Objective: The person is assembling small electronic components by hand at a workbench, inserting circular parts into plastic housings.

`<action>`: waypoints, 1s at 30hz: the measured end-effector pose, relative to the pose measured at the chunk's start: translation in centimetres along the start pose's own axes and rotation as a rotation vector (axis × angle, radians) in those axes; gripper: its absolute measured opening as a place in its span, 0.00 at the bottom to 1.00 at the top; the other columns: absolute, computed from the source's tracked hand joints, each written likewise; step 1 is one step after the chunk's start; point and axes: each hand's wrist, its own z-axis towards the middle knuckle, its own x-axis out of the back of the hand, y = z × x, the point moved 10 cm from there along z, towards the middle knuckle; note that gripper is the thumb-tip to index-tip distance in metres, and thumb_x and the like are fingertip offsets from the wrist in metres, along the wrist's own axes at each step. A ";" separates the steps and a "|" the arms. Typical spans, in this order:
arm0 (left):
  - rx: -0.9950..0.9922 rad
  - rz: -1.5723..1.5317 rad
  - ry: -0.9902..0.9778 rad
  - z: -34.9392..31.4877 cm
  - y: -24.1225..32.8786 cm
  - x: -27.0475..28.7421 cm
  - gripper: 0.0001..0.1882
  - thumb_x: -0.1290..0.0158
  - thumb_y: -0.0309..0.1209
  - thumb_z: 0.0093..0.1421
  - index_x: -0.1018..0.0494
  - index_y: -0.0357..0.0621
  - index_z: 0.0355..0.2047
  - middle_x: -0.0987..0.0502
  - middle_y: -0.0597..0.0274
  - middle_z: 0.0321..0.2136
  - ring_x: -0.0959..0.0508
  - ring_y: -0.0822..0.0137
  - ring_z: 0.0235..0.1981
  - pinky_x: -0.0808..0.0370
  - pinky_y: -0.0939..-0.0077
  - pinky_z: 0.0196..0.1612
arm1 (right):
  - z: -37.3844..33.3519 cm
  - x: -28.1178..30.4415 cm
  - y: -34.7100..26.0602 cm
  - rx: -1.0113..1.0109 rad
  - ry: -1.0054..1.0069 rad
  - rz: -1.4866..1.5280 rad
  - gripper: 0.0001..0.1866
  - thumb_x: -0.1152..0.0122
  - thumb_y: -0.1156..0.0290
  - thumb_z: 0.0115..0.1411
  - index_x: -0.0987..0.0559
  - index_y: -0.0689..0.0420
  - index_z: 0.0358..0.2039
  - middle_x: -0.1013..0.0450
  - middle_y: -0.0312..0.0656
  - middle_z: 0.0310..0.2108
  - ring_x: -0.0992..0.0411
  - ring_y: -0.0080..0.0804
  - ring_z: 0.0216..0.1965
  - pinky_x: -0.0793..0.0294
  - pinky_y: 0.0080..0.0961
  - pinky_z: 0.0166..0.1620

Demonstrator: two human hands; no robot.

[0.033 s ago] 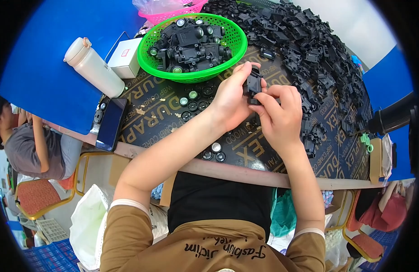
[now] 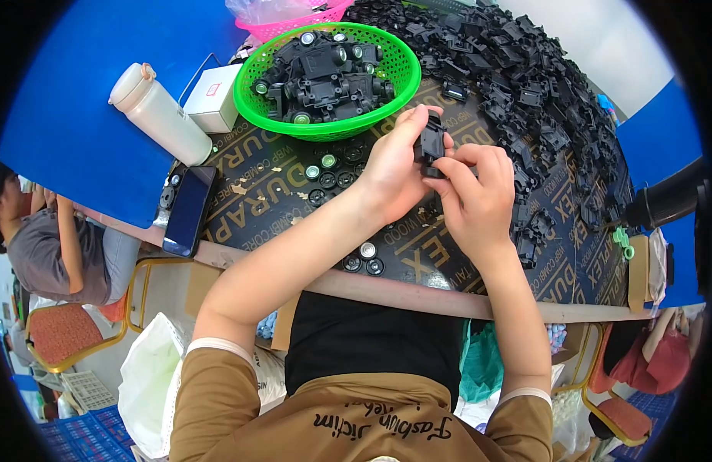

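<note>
My left hand (image 2: 394, 165) holds a black plastic toy car chassis (image 2: 431, 142) upright over the table, fingers wrapped behind it. At its lower end, thumb and fingers of my right hand (image 2: 481, 192) pinch a small black wheel (image 2: 431, 172) against the chassis. Part of the chassis is hidden by my fingers, so I cannot tell how the wheel sits on it. Loose black wheels (image 2: 326, 180), some with silver or green hubs, lie left of my left hand. Nearer the table's front edge are 3 more wheels (image 2: 367, 251).
Beyond my hands stands a green basket (image 2: 325, 134) of wheeled chassis. A large pile of black chassis parts (image 2: 525, 92) covers the table's right side. On the left are a white bottle (image 2: 163, 119), a white box (image 2: 212, 100) and a phone (image 2: 190, 215). A black tool (image 2: 664, 192) juts in from the right.
</note>
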 end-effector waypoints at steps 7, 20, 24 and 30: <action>-0.123 0.058 0.016 -0.4 0.3 0.0 0.14 0.61 0.42 0.65 0.40 0.48 0.45 0.33 0.60 0.30 0.31 0.69 0.32 0.30 0.69 0.37 | -0.4 -0.2 1.6 -0.206 0.028 0.138 0.11 0.35 0.73 0.41 0.26 0.57 0.27 0.30 0.39 0.29 0.31 0.38 0.31 0.34 0.33 0.34; -0.082 -0.029 0.010 -0.1 -0.5 0.1 0.14 0.61 0.42 0.66 0.39 0.48 0.45 0.33 0.61 0.31 0.31 0.71 0.33 0.31 0.75 0.36 | -0.4 0.3 1.1 -0.040 0.092 0.241 0.11 0.36 0.79 0.37 0.26 0.58 0.25 0.29 0.40 0.27 0.31 0.39 0.31 0.33 0.31 0.34; -0.164 0.028 -0.032 -0.7 0.1 -0.7 0.15 0.63 0.42 0.66 0.39 0.47 0.46 0.33 0.60 0.35 0.31 0.69 0.37 0.31 0.71 0.42 | 0.1 0.5 1.6 -0.192 0.121 0.266 0.13 0.37 0.81 0.38 0.25 0.59 0.28 0.28 0.41 0.29 0.31 0.41 0.32 0.32 0.31 0.37; -0.370 0.085 0.042 -1.3 0.9 -0.6 0.15 0.64 0.42 0.67 0.45 0.50 0.50 0.36 0.59 0.37 0.32 0.68 0.37 0.31 0.70 0.43 | -0.3 -1.0 3.1 -0.308 0.039 0.346 0.16 0.39 0.84 0.38 0.25 0.60 0.32 0.28 0.42 0.32 0.31 0.38 0.31 0.30 0.28 0.34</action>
